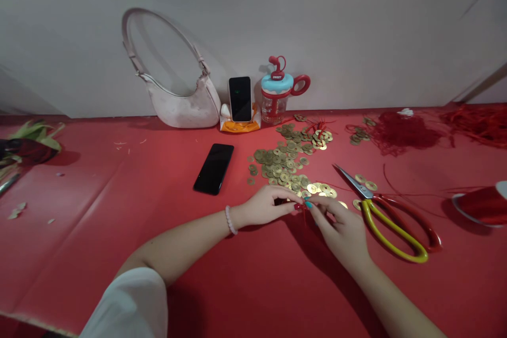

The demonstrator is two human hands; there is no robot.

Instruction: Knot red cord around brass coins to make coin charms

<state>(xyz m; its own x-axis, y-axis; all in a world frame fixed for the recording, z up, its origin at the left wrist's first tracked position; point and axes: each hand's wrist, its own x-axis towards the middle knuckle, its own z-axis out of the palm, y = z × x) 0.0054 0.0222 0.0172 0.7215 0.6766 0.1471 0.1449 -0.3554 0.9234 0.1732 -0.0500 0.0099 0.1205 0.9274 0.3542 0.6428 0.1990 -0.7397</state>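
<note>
My left hand point(265, 205), with a beaded bracelet at the wrist, is closed in a pinch on a thin red cord point(304, 215). Fingertip to fingertip with it, my right hand point(343, 227) pinches the same cord. Its short end hangs below the fingers, and the rest at the fingertips is too small to make out. Just beyond both hands spreads a pile of brass coins point(279, 161) with holes in their middles. To the right of my right hand lie scissors point(369, 206) with one yellow and one red handle, blades pointing away to the left.
A black phone point(214, 169) lies left of the coins. Along the wall stand a pale handbag point(182, 108), a propped phone point(240, 99) and a lidded cup point(274, 103). Tangled red cord point(412, 132) lies at the back right, a red spool point(481, 207) nearer. Corn husks point(37, 140) sit far left.
</note>
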